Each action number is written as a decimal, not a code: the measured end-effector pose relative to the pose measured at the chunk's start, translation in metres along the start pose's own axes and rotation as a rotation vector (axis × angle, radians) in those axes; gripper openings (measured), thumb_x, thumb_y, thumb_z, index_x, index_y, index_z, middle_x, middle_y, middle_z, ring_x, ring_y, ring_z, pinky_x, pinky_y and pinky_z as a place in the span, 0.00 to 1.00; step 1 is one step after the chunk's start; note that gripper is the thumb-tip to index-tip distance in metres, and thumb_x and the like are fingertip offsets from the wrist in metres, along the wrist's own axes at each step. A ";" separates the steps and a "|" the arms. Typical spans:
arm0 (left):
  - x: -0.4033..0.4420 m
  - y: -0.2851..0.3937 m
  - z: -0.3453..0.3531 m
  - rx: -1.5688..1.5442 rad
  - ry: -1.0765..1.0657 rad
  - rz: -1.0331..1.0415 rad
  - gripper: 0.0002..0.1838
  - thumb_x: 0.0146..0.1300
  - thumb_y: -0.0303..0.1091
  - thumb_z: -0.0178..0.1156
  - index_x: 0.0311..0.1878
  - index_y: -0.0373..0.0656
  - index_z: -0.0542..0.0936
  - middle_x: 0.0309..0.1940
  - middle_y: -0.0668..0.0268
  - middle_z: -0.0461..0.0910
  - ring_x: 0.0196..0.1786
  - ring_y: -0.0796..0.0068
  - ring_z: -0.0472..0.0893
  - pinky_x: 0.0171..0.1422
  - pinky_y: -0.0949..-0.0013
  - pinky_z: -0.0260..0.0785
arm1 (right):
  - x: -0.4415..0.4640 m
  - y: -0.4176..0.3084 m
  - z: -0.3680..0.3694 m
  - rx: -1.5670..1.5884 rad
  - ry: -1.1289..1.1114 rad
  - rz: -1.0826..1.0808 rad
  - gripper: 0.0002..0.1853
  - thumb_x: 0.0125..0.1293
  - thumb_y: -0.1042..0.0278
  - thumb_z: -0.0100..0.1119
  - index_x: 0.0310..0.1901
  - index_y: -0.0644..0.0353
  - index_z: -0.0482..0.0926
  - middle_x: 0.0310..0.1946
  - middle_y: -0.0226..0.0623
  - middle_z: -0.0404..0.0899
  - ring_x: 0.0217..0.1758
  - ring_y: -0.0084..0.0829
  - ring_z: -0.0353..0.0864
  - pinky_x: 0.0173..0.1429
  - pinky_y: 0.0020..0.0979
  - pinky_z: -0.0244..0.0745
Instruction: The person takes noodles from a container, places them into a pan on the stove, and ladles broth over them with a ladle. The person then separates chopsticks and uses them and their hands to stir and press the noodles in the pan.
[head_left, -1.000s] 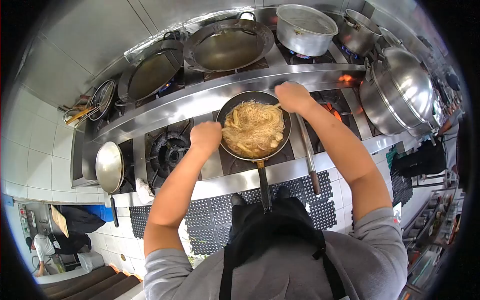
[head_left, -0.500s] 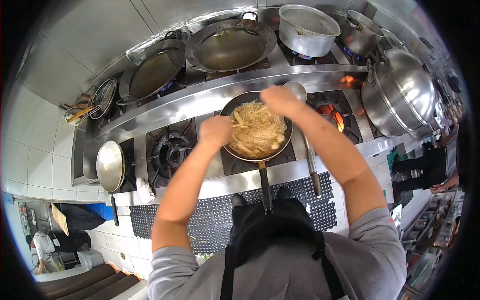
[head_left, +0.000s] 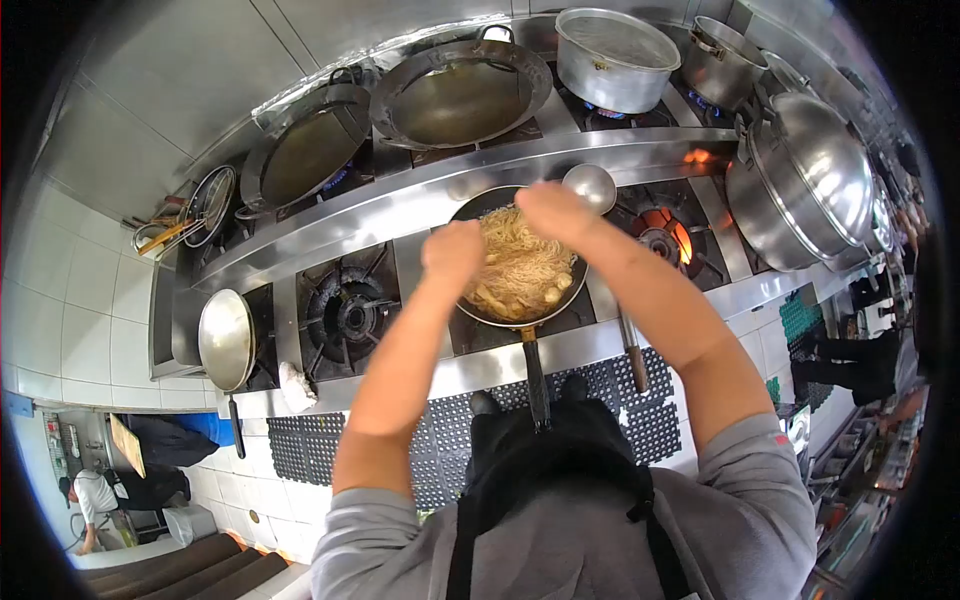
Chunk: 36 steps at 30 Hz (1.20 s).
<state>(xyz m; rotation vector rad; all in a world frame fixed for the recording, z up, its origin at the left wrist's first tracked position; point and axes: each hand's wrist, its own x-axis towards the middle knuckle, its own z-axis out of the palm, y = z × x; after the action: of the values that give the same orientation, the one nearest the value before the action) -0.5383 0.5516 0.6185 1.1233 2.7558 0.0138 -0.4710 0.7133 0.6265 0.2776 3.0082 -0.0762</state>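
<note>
A black frying pan (head_left: 533,363) sits on the front row of the stove, its handle toward me. Thin noodles (head_left: 520,260) with pale chunky pieces fill it. My left hand (head_left: 453,252) is closed above the pan's left rim. Over the upper right part of the noodles is my right hand (head_left: 556,212), closed as well and slightly blurred. Whatever the fingers of either hand hold is too small or hidden to make out. A steel ladle (head_left: 590,188) lies just right of the pan, its shaft running toward me partly beneath my right forearm.
A lit burner (head_left: 662,238) glows at the right. Two wide woks (head_left: 455,100) and a steaming pot (head_left: 617,65) stand behind. A large lidded steamer (head_left: 800,180) is at far right, a small pan (head_left: 227,338) at left. Other people (head_left: 95,495) stand at both edges.
My left hand has moved right and over the pan's edge. My right hand has shifted left and slightly down over the noodles, uncovering the ladle's bowl and the glowing burner.
</note>
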 end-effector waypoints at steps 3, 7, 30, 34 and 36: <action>0.021 0.015 0.058 -0.017 -0.148 0.062 0.11 0.52 0.30 0.57 0.38 0.40 0.82 0.39 0.52 0.82 0.43 0.55 0.82 0.46 0.58 0.76 | -0.006 0.001 0.031 -0.024 -0.080 -0.069 0.09 0.55 0.72 0.54 0.35 0.61 0.83 0.37 0.48 0.82 0.43 0.45 0.82 0.46 0.42 0.78; -0.026 -0.016 0.017 0.030 -0.185 0.029 0.10 0.53 0.30 0.57 0.38 0.40 0.82 0.39 0.53 0.82 0.44 0.57 0.82 0.45 0.58 0.76 | -0.035 0.045 0.015 -0.061 -0.137 0.040 0.09 0.54 0.73 0.54 0.35 0.62 0.82 0.37 0.47 0.82 0.43 0.45 0.83 0.45 0.41 0.78; 0.024 0.013 0.056 0.066 -0.192 0.042 0.12 0.53 0.28 0.56 0.40 0.39 0.82 0.40 0.53 0.82 0.46 0.55 0.82 0.46 0.58 0.76 | -0.019 0.002 0.044 0.031 -0.089 -0.069 0.09 0.52 0.72 0.57 0.35 0.61 0.82 0.36 0.47 0.82 0.42 0.44 0.83 0.44 0.43 0.78; -0.017 -0.023 0.005 0.152 -0.246 0.049 0.12 0.53 0.28 0.55 0.40 0.39 0.82 0.40 0.53 0.82 0.46 0.55 0.82 0.47 0.58 0.76 | -0.048 0.044 0.019 0.038 -0.114 0.062 0.09 0.53 0.71 0.57 0.35 0.61 0.82 0.36 0.47 0.82 0.42 0.44 0.83 0.44 0.43 0.78; -0.015 -0.029 -0.017 0.164 -0.233 0.034 0.12 0.52 0.27 0.56 0.40 0.40 0.82 0.40 0.52 0.82 0.46 0.52 0.81 0.47 0.57 0.75 | -0.044 0.056 0.001 -0.033 -0.022 0.068 0.10 0.55 0.70 0.54 0.36 0.61 0.82 0.36 0.48 0.82 0.42 0.44 0.83 0.44 0.42 0.78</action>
<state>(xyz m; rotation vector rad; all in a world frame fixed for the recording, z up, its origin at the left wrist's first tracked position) -0.5502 0.5212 0.6351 1.1309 2.5670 -0.3237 -0.4172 0.7604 0.6292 0.3732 2.9719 -0.0234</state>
